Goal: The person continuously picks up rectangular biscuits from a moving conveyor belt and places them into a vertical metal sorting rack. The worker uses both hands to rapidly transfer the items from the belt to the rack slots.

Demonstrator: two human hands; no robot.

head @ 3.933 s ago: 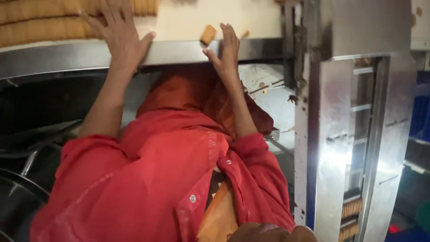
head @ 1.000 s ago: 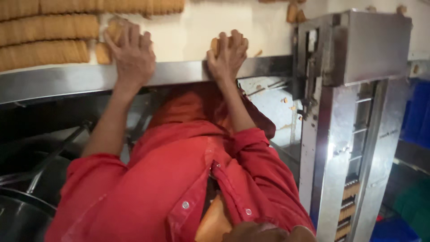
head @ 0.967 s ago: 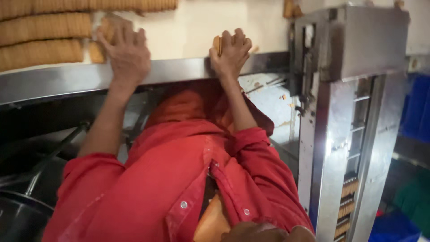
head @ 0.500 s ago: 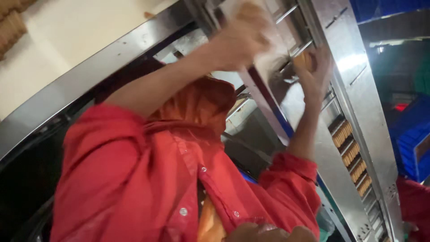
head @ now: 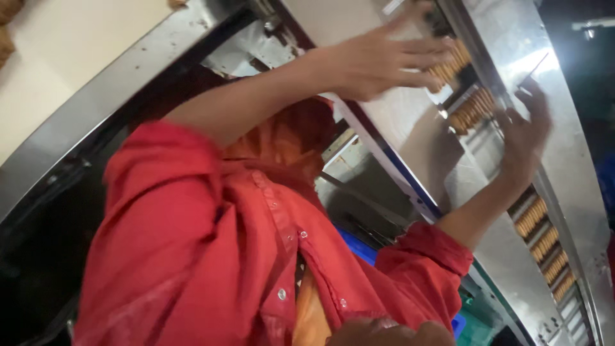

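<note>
Biscuit stack [head: 448, 64] sits on edge in a slot of the steel feeder chute [head: 423, 147], upper right of view. Left hand [head: 378, 61] laid flat over the stack, fingers [head: 416, 48] extended and close together, tips touching the biscuits; no clear pinch, blur hides whether anything is gripped. Second biscuit row [head: 473, 110] in the next slot down, just beside the first. Right hand [head: 522, 131] raised against the chute right of that row, fingers spread, palm toward the metal; cannot tell if touching biscuits. More slots further down the chute, each loaded with short biscuit rows [head: 544, 240], packed edge to edge. Steel conveyor rim [head: 96, 109] runs diagonally at upper left, cream belt [head: 70, 45] above it. Red shirt sleeves [head: 192, 211] fill the lower view.
</note>
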